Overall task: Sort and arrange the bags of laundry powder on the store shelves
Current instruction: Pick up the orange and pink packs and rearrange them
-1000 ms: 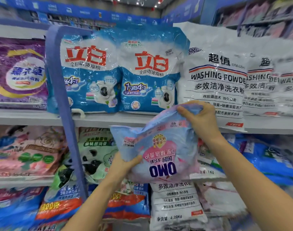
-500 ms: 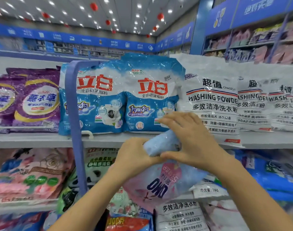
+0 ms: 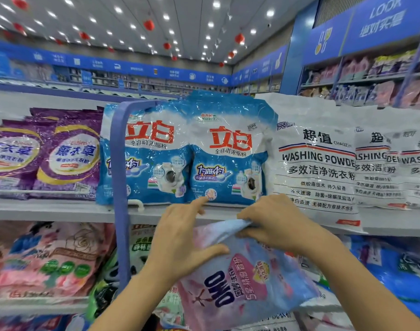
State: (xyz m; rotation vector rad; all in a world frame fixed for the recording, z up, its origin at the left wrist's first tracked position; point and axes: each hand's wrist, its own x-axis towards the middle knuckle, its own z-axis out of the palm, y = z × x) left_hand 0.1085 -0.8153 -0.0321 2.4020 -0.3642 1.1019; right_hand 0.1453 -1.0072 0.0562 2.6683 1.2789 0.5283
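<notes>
Two hands: both were on the OMO bag (image 3: 247,283), held just below the upper shelf (image 3: 60,211).
Right hand (image 3: 275,223): fingers pinched the bag's crumpled top edge.
Left hand (image 3: 180,240): thumb pressed on the bag's front, forefinger straight; any grip behind could not be told.
Risk: slack film probably could slip from that pinch, dropping the bag.
Blue bags (image 3: 228,151): upright on the upper shelf; a careless lift might topple them.

OMO bag (image 3: 252,290) made of soft plastic film, creased, dull sheen. Blue-white bags (image 3: 228,151) wrapped in glossy, crinkled plastic. Shelf board (image 3: 49,209) finished smooth, matt. Blue upright (image 3: 119,187) coated matt.
</notes>
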